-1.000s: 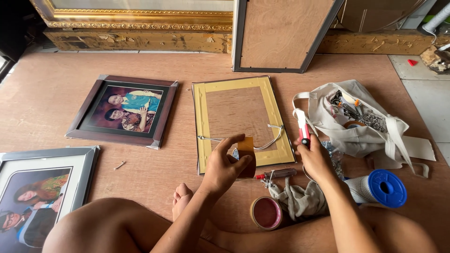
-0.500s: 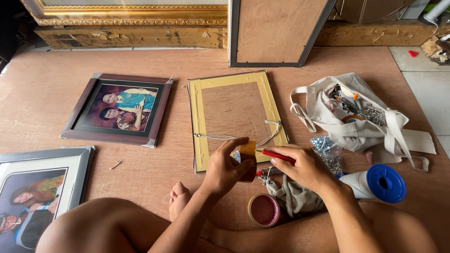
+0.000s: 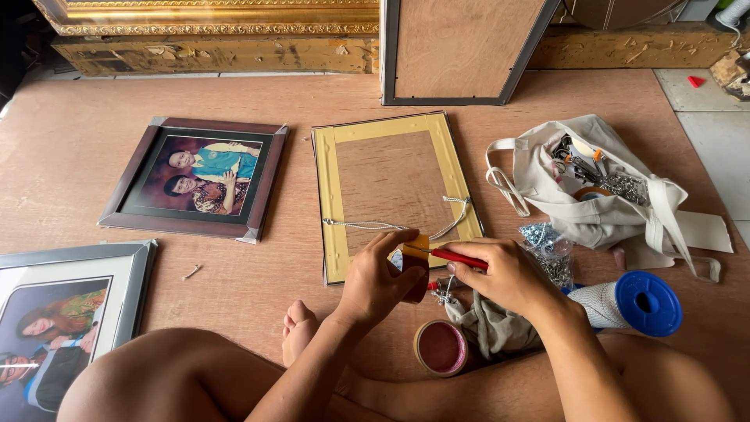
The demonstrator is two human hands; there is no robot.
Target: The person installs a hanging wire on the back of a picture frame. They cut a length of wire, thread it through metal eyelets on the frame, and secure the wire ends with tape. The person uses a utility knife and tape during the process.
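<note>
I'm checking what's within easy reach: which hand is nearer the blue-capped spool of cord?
Right. The right hand sits just left of the blue-capped spool, holding a red-handled tool. The left hand is farther left, holding a brown tape roll.

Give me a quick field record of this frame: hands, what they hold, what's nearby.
left hand: grips a brown tape roll
right hand: holds a red-handled cutter, tip at the tape roll
work piece: yellow frame lying back up, cord across it
nearby: cloth bag, blue spool, brown framed photo
surface: wooden floor
</note>
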